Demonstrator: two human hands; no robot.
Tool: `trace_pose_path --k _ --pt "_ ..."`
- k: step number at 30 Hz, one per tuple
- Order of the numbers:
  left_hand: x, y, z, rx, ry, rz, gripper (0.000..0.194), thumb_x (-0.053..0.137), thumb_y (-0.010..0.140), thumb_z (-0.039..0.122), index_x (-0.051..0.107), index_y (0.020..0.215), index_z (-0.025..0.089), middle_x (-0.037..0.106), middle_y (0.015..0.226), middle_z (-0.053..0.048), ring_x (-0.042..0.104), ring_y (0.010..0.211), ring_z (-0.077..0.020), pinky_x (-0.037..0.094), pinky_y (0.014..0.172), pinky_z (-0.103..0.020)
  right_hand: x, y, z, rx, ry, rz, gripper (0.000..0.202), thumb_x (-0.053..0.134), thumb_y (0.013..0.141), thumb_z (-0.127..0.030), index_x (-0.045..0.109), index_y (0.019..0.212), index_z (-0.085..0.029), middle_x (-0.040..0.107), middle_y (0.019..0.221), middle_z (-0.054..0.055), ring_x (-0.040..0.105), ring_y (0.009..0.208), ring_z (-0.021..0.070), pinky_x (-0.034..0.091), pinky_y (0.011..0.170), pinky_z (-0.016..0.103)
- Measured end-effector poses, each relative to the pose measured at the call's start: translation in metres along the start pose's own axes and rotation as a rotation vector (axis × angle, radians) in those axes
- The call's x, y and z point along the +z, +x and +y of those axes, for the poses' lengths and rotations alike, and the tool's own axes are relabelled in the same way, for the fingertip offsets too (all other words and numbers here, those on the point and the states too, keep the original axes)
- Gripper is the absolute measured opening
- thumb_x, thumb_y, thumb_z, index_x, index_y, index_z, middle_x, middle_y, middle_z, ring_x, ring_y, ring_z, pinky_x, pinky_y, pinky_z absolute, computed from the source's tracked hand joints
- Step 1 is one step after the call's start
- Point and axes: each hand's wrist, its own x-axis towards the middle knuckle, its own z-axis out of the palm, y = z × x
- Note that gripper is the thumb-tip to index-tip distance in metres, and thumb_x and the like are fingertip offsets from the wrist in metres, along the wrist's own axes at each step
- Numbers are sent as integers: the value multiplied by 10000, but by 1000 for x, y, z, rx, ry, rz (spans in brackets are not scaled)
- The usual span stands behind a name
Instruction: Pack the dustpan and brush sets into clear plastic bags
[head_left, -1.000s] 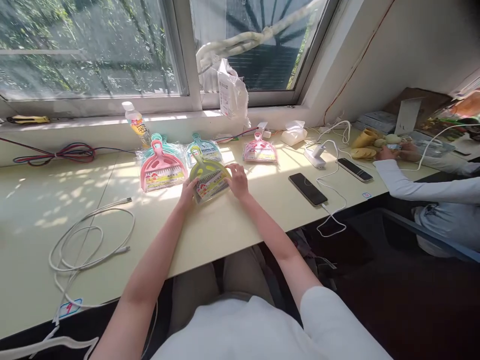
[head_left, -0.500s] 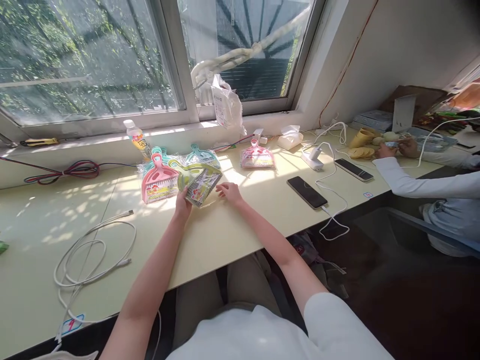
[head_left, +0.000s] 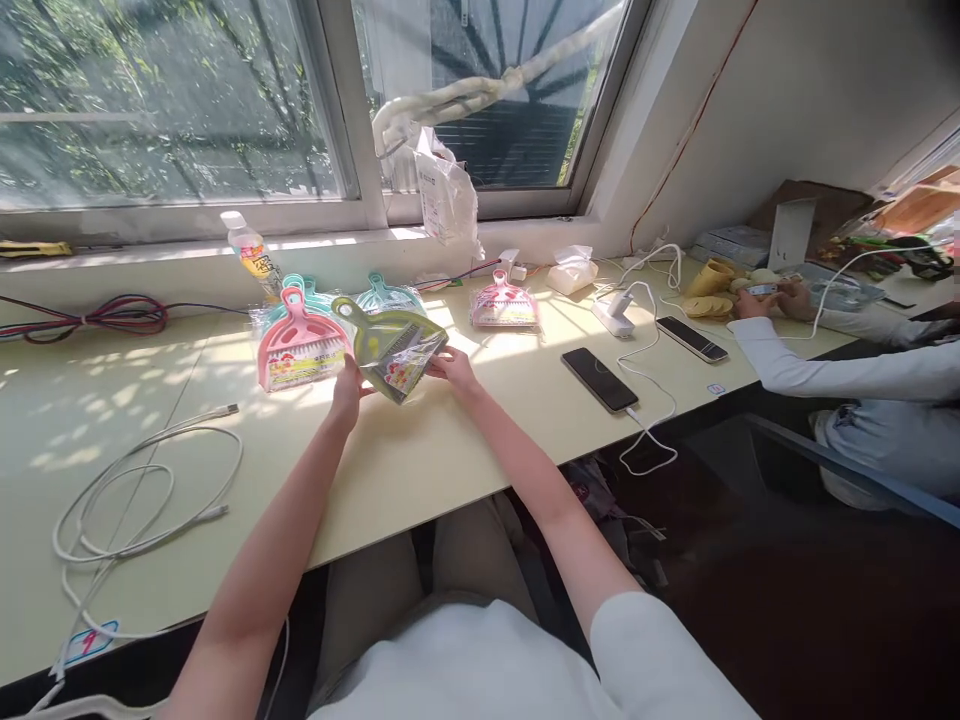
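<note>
Tilted above the table is a small green dustpan (head_left: pixel 390 335) with a brush and a printed label, in clear wrap. My left hand (head_left: pixel 347 395) grips its left lower edge, thumb in front and fingers partly hidden behind. On the right edge my right hand (head_left: pixel 455 370) is closed, its fingertips partly covered by the dustpan. A pink dustpan set (head_left: pixel 304 345) in clear wrap lies just left of my left hand. Behind stand teal dustpan sets (head_left: pixel 388 295), partly covered. Another pink dustpan set (head_left: pixel 505 303) lies farther right.
A bottle (head_left: pixel 251 255) stands by the sill. Coiled white cable (head_left: pixel 150 500) lies at left, bundled wires (head_left: pixel 127 315) behind it. Two phones (head_left: pixel 600 380), a power adapter (head_left: pixel 613 315) and a tissue pack (head_left: pixel 572 270) are at right. A co-worker's sleeve (head_left: pixel 832 370) reaches over the far right.
My right hand has come to the green dustpan's right edge and closed on it. The dustpan has turned to show more of its face. The view has shifted slightly right.
</note>
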Motion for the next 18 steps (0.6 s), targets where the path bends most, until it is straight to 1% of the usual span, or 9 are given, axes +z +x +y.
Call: trace_pose_path --k 2,5,8,10,12,14,15,16,18 --pt "0 5 1 22 -75 144 370 560 913 518 664 922 163 729 935 -91 691 1003 -244 607 801 -370 2 -1 -2 9 -2 -6 374 900 671 -275 599 875 -188 709 656 -11 729 697 200 615 887 448" --pt "-2 13 11 66 -160 283 333 450 980 402 655 901 152 723 925 -81 685 1003 -199 583 868 -336 10 -6 -3 5 -25 -81 428 922 623 -337 589 856 -202 709 636 -24 727 662 198 631 853 455" --pt "-9 15 27 104 -186 440 321 380 992 319 635 903 147 716 958 -86 673 1021 -174 537 951 -320 20 -13 -3 10 -47 -179 468 926 591 -402 596 863 -212 722 649 -20 728 663 198 638 829 453" --pt "-18 11 42 145 -131 488 307 396 980 338 632 972 143 705 1053 -104 658 1072 -196 515 986 -360 24 -18 -4 3 -49 -202 478 925 587 -417 602 874 -212 737 682 -6 732 673 202 640 823 448" --pt "-30 2 61 295 42 486 326 480 945 403 618 1112 160 653 1233 -118 595 1208 -231 484 1027 -392 24 -21 -5 -15 -59 -203 491 927 577 -426 611 886 -212 747 711 2 731 672 206 642 809 445" --pt "-40 -5 82 509 315 450 454 629 854 463 597 1212 185 579 1370 -119 492 1335 -266 448 1065 -401 23 -22 -7 -32 -88 -215 512 929 557 -441 620 896 -213 751 723 3 728 665 208 646 780 437" --pt "-43 -8 92 582 471 394 521 696 795 480 604 1217 189 576 1379 -117 470 1354 -284 442 1067 -404 23 -23 -7 -33 -109 -232 523 928 548 -449 624 900 -212 751 722 5 727 663 208 647 763 429" --pt "-45 -9 101 608 625 302 557 736 748 501 624 1193 186 605 1343 -118 486 1336 -304 454 1049 -410 23 -23 -8 -31 -134 -254 531 927 538 -456 627 900 -209 750 717 7 725 660 208 647 744 420" --pt "-44 -6 115 522 879 44 529 732 721 557 673 1089 182 702 1152 -107 606 1180 -317 518 936 -403 24 -25 -8 -23 -184 -308 536 921 527 -467 633 892 -200 751 714 13 724 664 208 646 714 401"
